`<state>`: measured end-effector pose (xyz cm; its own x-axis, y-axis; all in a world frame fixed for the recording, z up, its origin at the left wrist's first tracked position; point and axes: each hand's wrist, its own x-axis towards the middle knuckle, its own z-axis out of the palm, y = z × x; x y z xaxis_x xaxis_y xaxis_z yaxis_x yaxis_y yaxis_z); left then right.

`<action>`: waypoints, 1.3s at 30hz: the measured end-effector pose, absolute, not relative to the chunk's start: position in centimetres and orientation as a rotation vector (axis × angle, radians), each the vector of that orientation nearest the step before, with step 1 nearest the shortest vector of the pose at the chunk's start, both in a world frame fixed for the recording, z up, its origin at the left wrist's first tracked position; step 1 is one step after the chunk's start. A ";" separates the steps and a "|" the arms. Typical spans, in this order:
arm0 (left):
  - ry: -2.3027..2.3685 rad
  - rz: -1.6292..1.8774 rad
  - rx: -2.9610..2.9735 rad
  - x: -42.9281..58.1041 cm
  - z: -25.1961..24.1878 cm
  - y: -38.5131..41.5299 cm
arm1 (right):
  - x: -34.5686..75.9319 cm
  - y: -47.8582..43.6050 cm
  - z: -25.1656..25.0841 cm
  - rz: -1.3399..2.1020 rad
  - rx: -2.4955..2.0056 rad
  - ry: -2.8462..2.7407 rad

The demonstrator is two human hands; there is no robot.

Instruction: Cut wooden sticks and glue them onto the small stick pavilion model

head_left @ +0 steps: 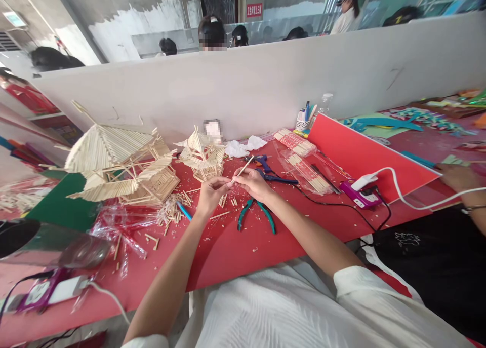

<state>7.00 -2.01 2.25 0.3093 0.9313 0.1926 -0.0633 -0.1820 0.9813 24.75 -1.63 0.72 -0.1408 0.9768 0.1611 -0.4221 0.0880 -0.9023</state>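
My right hand [253,182] is closed on a thin wooden stick [246,164] that points up and to the right. Close beside it, my left hand [213,192] has its fingers pinched together near the stick's lower end; what lies between them is too small to make out. Below my hands, green-handled pliers [257,216] lie spread on the red table [224,252]. Short cut sticks [223,201] and shavings are scattered around. A small stick pavilion [201,158] stands behind my left hand, with a larger stick pavilion [121,165] at the left.
A blue glue gun [261,160] lies behind my hands. Packed sticks [307,170], a red board [368,150] and a purple power strip [360,195] are at the right. A clear container [83,252] lies front left. Another person's hand [455,178] is far right.
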 end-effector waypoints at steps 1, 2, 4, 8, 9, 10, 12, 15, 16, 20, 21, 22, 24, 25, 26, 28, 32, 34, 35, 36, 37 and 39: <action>0.849 1.120 1.460 7.0 2.3 -2.0 | 24.7 -1.7 0.8 1.421 -0.713 -1.053; 0.849 1.125 1.460 7.1 2.3 -2.1 | 24.7 -1.7 0.9 1.426 -0.717 -1.045; 0.855 1.135 1.456 7.1 2.2 -2.1 | 24.7 -1.7 0.9 1.426 -0.725 -1.037; 0.883 1.137 1.456 7.2 2.0 -2.0 | 24.8 -1.6 0.7 1.432 -0.733 -1.036; 0.890 1.136 1.454 7.2 2.0 -1.9 | 24.8 -1.6 0.7 1.427 -0.738 -1.041; 0.895 1.131 1.452 7.1 1.9 -1.9 | 24.8 -1.6 0.6 1.416 -0.744 -1.048; 0.899 1.106 1.452 7.1 1.8 -1.8 | 24.8 -1.5 0.5 1.378 -0.756 -1.069; 0.887 1.047 1.432 7.0 1.6 -1.6 | 24.8 -1.3 0.3 1.319 -0.755 -1.101; 0.881 1.037 1.417 7.0 1.6 -1.5 | 24.8 -1.3 0.3 1.307 -0.753 -1.104; 0.860 1.057 1.406 6.7 1.6 -1.3 | 24.8 -1.1 0.1 1.266 -0.773 -1.100; 0.864 1.062 1.428 6.7 1.6 -1.4 | 24.8 -1.1 0.1 1.237 -0.788 -1.113; 0.876 1.062 1.457 6.6 1.7 -1.4 | 24.8 -1.1 0.1 1.200 -0.806 -1.136; 0.910 1.048 1.530 6.6 1.8 -1.5 | 24.8 -1.2 0.1 1.127 -0.844 -1.201; 0.928 1.036 1.562 6.6 1.9 -1.5 | 24.7 -1.3 0.2 1.100 -0.859 -1.232; 0.943 1.024 1.584 6.6 1.9 -1.5 | 24.7 -1.3 0.2 1.084 -0.871 -1.258; 0.965 1.000 1.605 6.6 1.9 -1.6 | 24.7 -1.4 0.2 1.073 -0.884 -1.289; 0.984 0.972 1.621 6.6 1.7 -1.5 | 24.7 -1.4 0.2 1.067 -0.896 -1.316; 0.983 0.969 1.621 6.5 1.6 -1.4 | 24.7 -1.4 0.2 1.065 -0.898 -1.326; 0.981 0.968 1.617 6.5 1.6 -1.4 | 24.7 -1.4 0.3 1.063 -0.898 -1.330; 0.979 0.967 1.613 6.5 1.6 -1.3 | 24.7 -1.5 0.3 1.062 -0.898 -1.334; 0.979 0.967 1.608 6.5 1.6 -1.3 | 24.7 -1.5 0.4 1.060 -0.898 -1.338; 0.979 0.965 1.595 6.5 1.6 -1.3 | 24.7 -1.5 0.4 1.061 -0.899 -1.344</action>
